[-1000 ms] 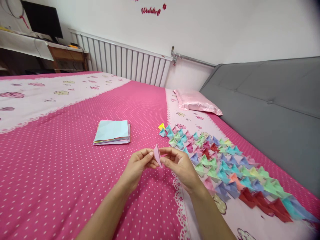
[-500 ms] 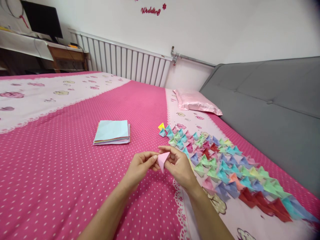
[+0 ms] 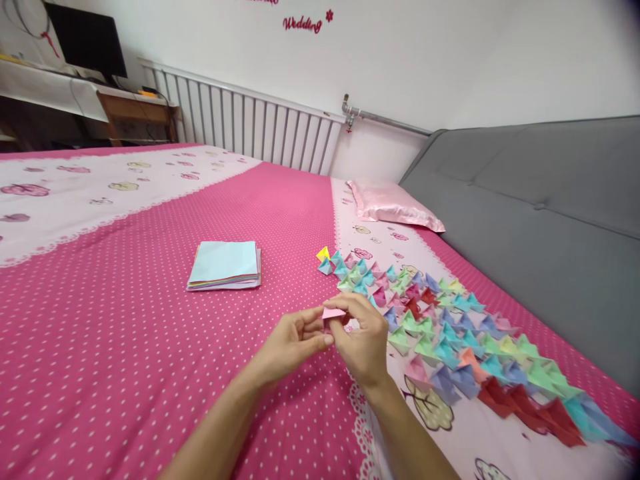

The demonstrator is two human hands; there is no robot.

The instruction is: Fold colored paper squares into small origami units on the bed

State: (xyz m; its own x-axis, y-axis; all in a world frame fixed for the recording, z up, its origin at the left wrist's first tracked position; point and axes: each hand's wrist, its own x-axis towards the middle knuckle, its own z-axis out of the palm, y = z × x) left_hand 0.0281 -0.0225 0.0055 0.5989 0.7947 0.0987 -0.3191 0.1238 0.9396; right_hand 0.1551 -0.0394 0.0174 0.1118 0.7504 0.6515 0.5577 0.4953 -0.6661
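Note:
A small piece of folded pink paper (image 3: 333, 313) is between my two hands, above the bedspread. My right hand (image 3: 364, 337) is closed on it, thumb in front and fingers curled over its far side. From the other side, the fingertips of my left hand (image 3: 293, 343) hold the paper's left edge, while the left thumb points at the right thumb, below the paper. Part of the paper is hidden by the fingers. Just right of my hands, many folded paper boats (image 3: 445, 350) in several colours lie in rows.
A stack of square paper sheets (image 3: 224, 265), light blue on top, lies left of my hands on the pink dotted bedspread (image 3: 125, 333). Farther off are a pink pillow (image 3: 393, 203), a grey headboard (image 3: 540, 200), a white radiator (image 3: 245, 117) and a desk with a monitor (image 3: 87, 41).
The pink paper has turned from a downward-pointing triangle to a flatter, tilted view. My left hand has shifted right, and its thumb has come off the paper.

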